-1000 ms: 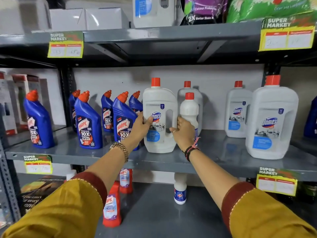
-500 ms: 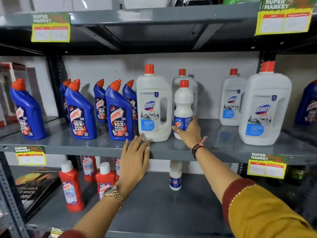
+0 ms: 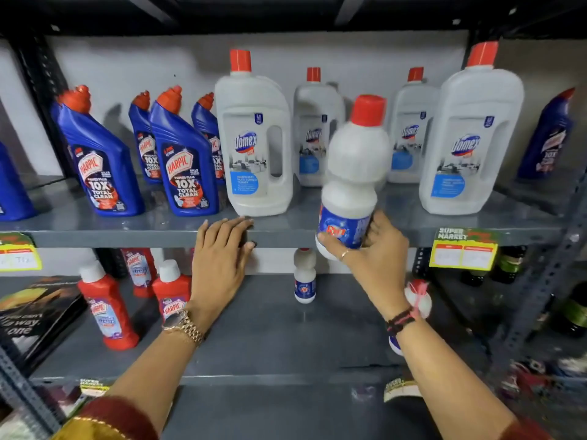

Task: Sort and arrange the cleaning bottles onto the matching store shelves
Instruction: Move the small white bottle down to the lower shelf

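Observation:
My right hand (image 3: 376, 249) grips a small white bottle (image 3: 355, 166) with a red cap and a blue label, held tilted in the air in front of the middle shelf (image 3: 127, 228). My left hand (image 3: 222, 258) rests flat with fingers spread on that shelf's front edge, holding nothing. On the shelf stand several blue Harpic bottles (image 3: 185, 160) at the left and several large white Domex bottles (image 3: 254, 144) in the middle and right. On the lower shelf (image 3: 270, 338) stands another small white bottle (image 3: 304, 277), and several red Harpic bottles (image 3: 106, 308) stand at its left.
Yellow price tags (image 3: 463, 250) hang on the middle shelf's edge at right and far left. A dark box (image 3: 31, 315) lies at the lower shelf's left end. Dark green bottles (image 3: 571, 312) stand in the neighbouring bay at right. A metal upright (image 3: 546, 281) borders the bay.
My right hand has lifted the small white bottle off the middle shelf and drawn it forward. My left hand stays near the shelf edge. The view has tilted downward.

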Motion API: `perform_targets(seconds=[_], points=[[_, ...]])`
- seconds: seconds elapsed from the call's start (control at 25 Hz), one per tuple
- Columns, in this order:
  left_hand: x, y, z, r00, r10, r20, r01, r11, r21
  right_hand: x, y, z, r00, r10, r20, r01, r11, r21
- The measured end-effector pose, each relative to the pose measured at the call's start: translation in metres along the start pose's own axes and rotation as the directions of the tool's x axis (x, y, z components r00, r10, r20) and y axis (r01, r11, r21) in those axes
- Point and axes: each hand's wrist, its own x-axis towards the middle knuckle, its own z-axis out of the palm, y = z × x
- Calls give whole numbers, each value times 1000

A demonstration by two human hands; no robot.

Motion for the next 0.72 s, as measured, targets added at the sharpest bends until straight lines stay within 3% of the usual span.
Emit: perform_targets(seconds=[0.24,0.52,0.72], points=[[2,1,4,998,7,-69,-7,1000,0,-82,73,-7,985,133,113,-128,990,-52],[1,-3,13,991,-6,-134,-4,997,-73,-116,188,41,862,438,256,-382,893,-240],[2,-6,20,983,-21,-184,-1,993,-122,-121,231,78,818,510,267,-434,851,-295]])
